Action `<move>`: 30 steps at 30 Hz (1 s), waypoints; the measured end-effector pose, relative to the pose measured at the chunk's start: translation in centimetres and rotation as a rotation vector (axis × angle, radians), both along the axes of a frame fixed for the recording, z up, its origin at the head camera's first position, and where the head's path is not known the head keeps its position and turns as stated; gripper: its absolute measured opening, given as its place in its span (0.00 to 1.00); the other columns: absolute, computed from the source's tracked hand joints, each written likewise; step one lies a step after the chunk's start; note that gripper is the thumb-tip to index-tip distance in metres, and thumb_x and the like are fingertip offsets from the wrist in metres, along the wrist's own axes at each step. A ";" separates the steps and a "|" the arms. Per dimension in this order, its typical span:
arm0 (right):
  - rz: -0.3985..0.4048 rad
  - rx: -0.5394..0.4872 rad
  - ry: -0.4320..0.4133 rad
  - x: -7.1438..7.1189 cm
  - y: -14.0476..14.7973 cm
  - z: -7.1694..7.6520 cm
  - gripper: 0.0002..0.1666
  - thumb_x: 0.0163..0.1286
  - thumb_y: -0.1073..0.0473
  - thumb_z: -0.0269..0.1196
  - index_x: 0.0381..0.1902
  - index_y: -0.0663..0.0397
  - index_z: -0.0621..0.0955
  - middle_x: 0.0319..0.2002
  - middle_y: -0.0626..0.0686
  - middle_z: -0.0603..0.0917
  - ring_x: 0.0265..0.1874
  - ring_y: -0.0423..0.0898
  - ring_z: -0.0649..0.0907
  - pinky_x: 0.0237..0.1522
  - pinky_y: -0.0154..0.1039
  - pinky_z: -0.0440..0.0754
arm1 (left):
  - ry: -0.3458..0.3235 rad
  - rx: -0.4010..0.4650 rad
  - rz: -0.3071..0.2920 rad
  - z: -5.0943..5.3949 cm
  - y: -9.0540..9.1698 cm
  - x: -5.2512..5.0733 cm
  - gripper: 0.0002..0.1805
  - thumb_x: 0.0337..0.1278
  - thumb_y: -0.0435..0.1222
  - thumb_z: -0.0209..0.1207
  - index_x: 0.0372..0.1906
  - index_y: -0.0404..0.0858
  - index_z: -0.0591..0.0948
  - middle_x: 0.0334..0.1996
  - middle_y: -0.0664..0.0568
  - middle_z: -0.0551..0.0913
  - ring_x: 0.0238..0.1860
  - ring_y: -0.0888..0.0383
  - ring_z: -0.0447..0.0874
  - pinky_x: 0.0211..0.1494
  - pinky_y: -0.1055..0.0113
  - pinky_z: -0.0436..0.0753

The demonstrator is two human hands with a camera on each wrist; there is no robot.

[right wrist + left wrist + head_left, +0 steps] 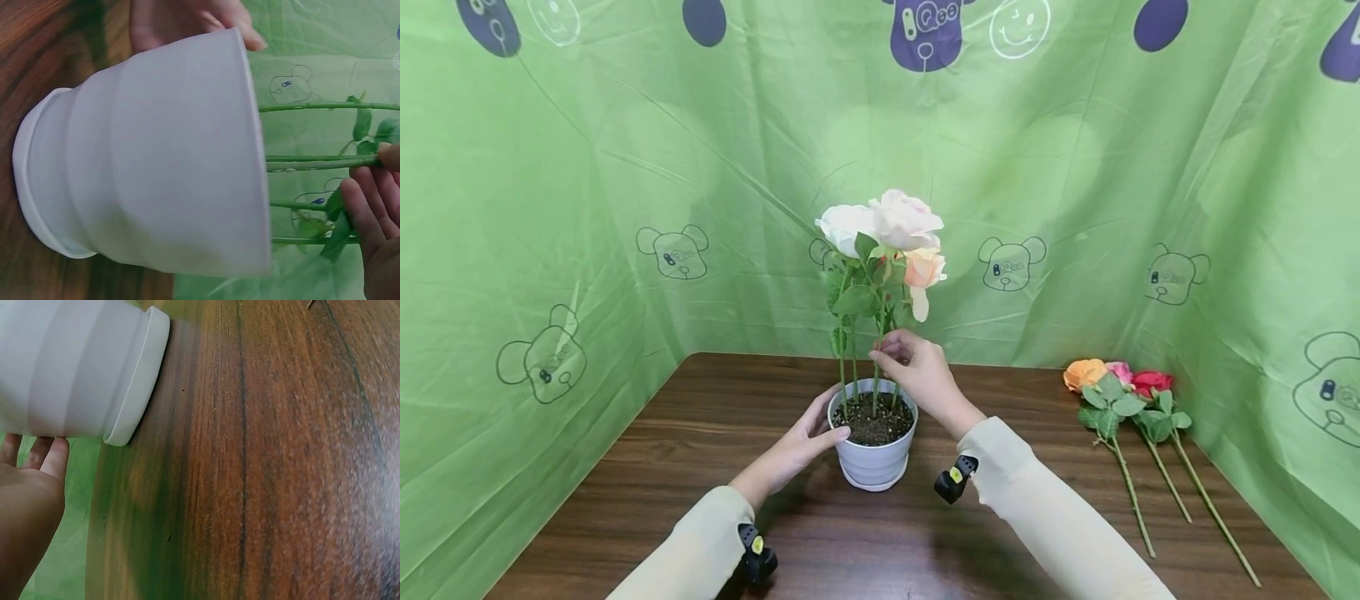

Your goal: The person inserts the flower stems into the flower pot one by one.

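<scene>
A white ribbed pot filled with dark soil stands on its saucer, several rose stems upright in it. White and pale pink blooms top the stems, with a peach rose lower at the right. The left hand holds the pot's left side, thumb at the rim and fingers behind; in the left wrist view its fingertips touch the pot wall. Above the rim, the right hand pinches a green stem between thumb and fingers, as the right wrist view shows.
On the right of the wooden table lie an orange rose, a pink rose and a red rose, their stems toward the front edge. A green printed curtain surrounds the table at the back and sides.
</scene>
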State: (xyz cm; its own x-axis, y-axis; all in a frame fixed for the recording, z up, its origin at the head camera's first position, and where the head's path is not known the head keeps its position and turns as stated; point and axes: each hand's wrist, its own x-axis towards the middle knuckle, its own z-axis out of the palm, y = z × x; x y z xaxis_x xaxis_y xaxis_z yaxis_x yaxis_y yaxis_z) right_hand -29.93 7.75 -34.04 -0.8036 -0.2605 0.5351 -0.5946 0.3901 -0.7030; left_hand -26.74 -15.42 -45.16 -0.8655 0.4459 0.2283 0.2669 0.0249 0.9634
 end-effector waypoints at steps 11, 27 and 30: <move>-0.063 0.072 0.052 -0.4 -0.1 -1.4 0.08 0.64 0.53 0.73 0.32 0.48 0.85 0.29 0.42 0.87 0.30 0.37 0.85 0.34 0.38 0.84 | -0.012 0.013 -0.011 0.0 0.0 0.0 0.41 0.72 0.36 0.56 0.81 0.48 0.48 0.80 0.47 0.48 0.77 0.45 0.49 0.74 0.46 0.57; -0.015 0.153 0.064 -0.2 0.2 -1.6 0.04 0.68 0.58 0.69 0.37 0.51 0.87 0.33 0.45 0.89 0.29 0.36 0.85 0.30 0.34 0.83 | -0.006 0.014 0.003 0.0 0.1 0.0 0.41 0.72 0.35 0.56 0.81 0.47 0.49 0.79 0.46 0.49 0.77 0.45 0.50 0.74 0.47 0.58; -0.012 0.151 0.071 -0.3 0.3 -1.8 0.04 0.68 0.56 0.69 0.35 0.48 0.87 0.32 0.43 0.88 0.29 0.35 0.84 0.29 0.34 0.83 | -0.006 0.014 0.002 0.0 0.1 0.0 0.41 0.72 0.36 0.56 0.81 0.47 0.49 0.79 0.46 0.49 0.77 0.45 0.50 0.74 0.46 0.58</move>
